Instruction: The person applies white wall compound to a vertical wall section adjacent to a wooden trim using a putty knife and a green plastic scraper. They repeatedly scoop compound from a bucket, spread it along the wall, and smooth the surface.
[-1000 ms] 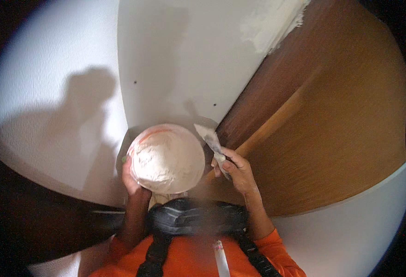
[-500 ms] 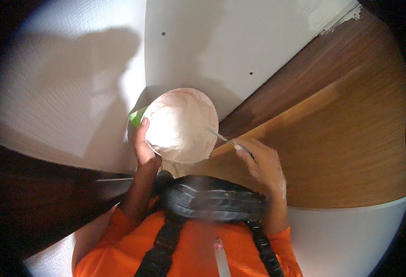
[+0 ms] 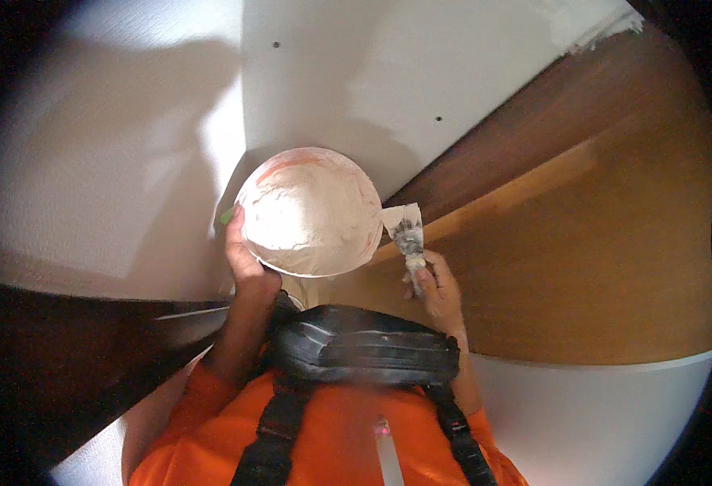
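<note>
A round bowl (image 3: 354,174) with pinkish inner walls is tilted toward me. Pale, smooth filler paste (image 3: 307,212) covers its inside. My left hand (image 3: 251,263) grips the bowl at its left edge, thumb over the rim. A small bit of a green thing (image 3: 226,216) shows beside that thumb; what it is stays mostly hidden. In my right hand (image 3: 437,290) is a putty knife (image 3: 407,233), held by the handle just right of the bowl. White paste smears its blade, which points up, close by the bowl's right rim.
White walls meet in a corner behind the bowl; the right panel (image 3: 332,89) has two dark screw heads. A dark brown board (image 3: 526,130) runs along its base, beside a wood-coloured surface (image 3: 583,267). A black pouch (image 3: 364,348) sits across my front.
The putty knife has come away from the paste and turned upright, its blade face now visible beside the bowl. The bowl has shifted slightly left, and less of the green thing shows.
</note>
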Available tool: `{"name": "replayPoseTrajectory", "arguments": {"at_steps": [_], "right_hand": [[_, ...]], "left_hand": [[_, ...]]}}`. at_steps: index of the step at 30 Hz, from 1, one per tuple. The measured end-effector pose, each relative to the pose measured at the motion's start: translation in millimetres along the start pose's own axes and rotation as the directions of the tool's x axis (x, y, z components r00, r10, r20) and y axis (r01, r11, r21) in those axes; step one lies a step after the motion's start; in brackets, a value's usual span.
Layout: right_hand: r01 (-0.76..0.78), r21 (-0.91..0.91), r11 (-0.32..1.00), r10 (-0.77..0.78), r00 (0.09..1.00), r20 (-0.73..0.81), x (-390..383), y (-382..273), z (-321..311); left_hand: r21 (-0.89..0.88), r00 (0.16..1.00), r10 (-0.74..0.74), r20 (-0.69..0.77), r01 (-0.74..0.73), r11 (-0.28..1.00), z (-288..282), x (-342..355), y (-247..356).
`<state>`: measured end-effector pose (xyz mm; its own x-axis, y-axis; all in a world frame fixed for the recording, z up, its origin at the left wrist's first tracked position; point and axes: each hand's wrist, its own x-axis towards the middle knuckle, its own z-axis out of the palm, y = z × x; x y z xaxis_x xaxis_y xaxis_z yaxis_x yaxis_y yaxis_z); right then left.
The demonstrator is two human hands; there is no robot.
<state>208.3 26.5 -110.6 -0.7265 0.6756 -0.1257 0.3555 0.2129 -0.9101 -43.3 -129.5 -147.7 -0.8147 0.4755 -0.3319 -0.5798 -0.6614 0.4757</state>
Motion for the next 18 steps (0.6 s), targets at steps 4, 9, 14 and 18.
{"name": "replayPoseTrajectory", "arguments": {"at_steps": [4, 9, 14, 18], "right_hand": [[-0.148, 0.471, 0.870, 0.124, 0.989, 0.081, -17.9, 33.2, 24.9], [-0.052, 0.133, 0.990, 0.030, 0.987, 0.157, -26.4, 24.3, 25.9], [0.143, -0.217, 0.966, -0.119, 0.986, 0.120, -5.3, -13.8, 20.6], [0.253, -0.589, 0.767, -0.245, 0.965, 0.095, 17.8, -52.3, 25.0]], "left_hand": [[0.069, 0.995, -0.016, 0.098, 0.009, 0.998, -2.1, 2.1, -0.9], [0.109, 0.993, 0.005, 0.119, -0.018, 0.994, -10.4, 0.9, -1.2], [0.165, 0.997, 0.032, 0.074, -0.043, 0.985, -17.7, 5.3, 0.9], [0.310, 0.990, 0.134, 0.043, -0.141, 0.940, -18.8, 10.9, 9.2]]}}
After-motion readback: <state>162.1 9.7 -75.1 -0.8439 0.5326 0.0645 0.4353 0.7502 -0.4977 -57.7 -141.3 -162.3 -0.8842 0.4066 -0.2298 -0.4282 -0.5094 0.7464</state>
